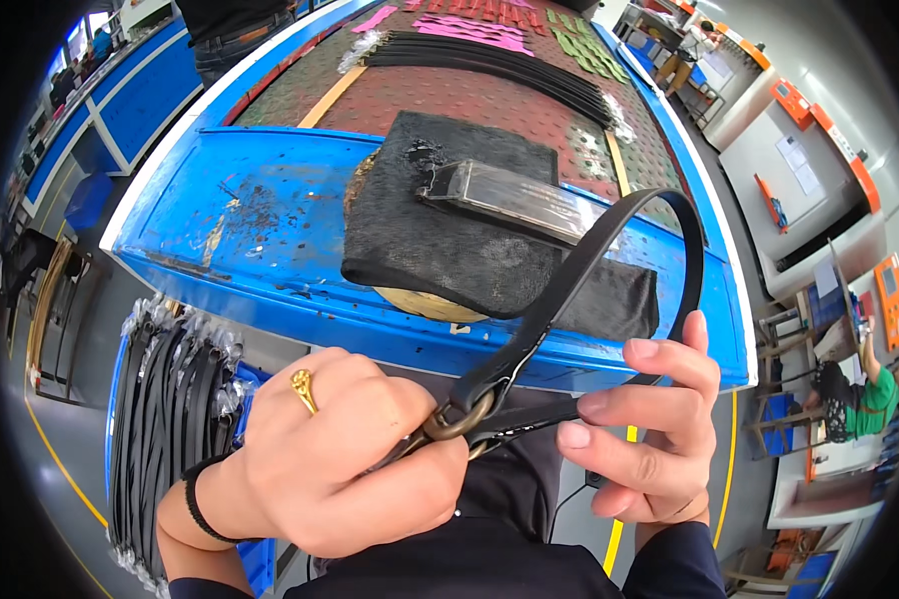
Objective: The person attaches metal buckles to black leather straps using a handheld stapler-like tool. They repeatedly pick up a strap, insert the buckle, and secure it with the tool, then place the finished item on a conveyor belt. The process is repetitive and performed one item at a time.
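Observation:
A black leather belt [579, 265] rises in a loop over the near side of the table, with aged brass rings [459, 417] at its end. My left hand [345, 454] is closed in a fist around the ring end; what lies inside the fist is hidden. With bent fingers, my right hand [654, 429] grips the strap where the loop comes back down. Beyond the loop, a dark cloth [449, 240] lies over a round yellowish pad [425, 303]. On the cloth rests a clear box-shaped plastic piece [519, 197].
The blue worktable [260, 200] has a white edge. Farther back lie a bundle of black straps [489, 65] and rows of pink [469, 30] and green pieces [584, 50]. Many black belts [170, 419] hang at the lower left. A person in green [874, 399] sits at right.

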Demonstrator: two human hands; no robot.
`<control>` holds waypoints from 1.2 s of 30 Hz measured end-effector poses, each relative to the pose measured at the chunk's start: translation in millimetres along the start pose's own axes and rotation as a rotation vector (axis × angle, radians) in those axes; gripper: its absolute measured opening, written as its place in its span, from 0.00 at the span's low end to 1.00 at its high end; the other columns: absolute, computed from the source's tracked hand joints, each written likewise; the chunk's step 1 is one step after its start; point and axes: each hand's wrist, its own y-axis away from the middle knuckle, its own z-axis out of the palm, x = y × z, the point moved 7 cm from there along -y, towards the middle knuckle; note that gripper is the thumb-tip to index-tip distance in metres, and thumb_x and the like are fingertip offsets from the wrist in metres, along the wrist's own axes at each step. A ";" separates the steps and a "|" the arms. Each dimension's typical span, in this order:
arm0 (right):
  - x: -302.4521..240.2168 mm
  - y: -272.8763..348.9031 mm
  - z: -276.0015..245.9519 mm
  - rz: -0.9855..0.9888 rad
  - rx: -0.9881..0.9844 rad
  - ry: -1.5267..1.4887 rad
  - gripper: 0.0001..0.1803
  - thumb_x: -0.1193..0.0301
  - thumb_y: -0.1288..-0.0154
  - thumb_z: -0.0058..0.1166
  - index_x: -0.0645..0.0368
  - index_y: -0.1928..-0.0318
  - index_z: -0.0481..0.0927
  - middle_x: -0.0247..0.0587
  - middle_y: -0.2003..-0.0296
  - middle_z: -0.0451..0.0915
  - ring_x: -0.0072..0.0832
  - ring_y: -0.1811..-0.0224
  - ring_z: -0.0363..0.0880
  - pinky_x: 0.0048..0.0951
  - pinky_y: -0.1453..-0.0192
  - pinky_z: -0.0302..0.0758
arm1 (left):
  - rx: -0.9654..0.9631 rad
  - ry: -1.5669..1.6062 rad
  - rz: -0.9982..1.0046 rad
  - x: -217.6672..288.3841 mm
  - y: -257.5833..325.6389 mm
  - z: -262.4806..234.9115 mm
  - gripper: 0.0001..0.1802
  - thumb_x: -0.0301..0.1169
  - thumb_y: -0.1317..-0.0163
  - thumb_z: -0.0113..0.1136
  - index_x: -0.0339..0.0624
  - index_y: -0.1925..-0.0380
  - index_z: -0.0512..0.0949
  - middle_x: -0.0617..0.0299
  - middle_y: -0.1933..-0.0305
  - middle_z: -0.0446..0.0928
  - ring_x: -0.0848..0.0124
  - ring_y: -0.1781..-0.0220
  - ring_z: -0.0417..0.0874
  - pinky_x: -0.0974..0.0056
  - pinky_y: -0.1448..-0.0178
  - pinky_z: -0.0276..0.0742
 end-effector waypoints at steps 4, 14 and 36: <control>-1.8 -2.4 3.7 -0.014 -0.031 -0.005 0.21 0.51 0.38 0.42 0.46 0.57 0.83 0.26 0.65 0.73 0.30 0.52 0.68 0.48 0.31 0.45 | -0.011 0.002 0.021 1.0 -0.6 -1.0 0.09 0.26 0.65 0.62 0.43 0.78 0.76 0.61 0.73 0.66 0.68 0.82 0.66 0.66 0.78 0.60; 1.3 -2.8 6.1 -0.001 -0.033 0.004 0.22 0.50 0.39 0.42 0.47 0.57 0.83 0.26 0.67 0.72 0.29 0.54 0.69 0.48 0.31 0.46 | -0.033 0.001 0.039 0.0 0.1 0.4 0.09 0.26 0.66 0.62 0.43 0.79 0.77 0.61 0.74 0.66 0.69 0.82 0.66 0.67 0.78 0.62; 110.4 61.5 9.4 0.575 -0.123 0.346 0.14 0.70 0.45 0.52 0.61 0.58 0.81 0.46 0.43 0.67 0.49 0.35 0.52 0.51 0.34 0.48 | 0.169 0.125 -0.156 -14.8 -14.1 -18.2 0.10 0.23 0.63 0.63 0.40 0.75 0.77 0.60 0.77 0.70 0.69 0.80 0.69 0.68 0.77 0.64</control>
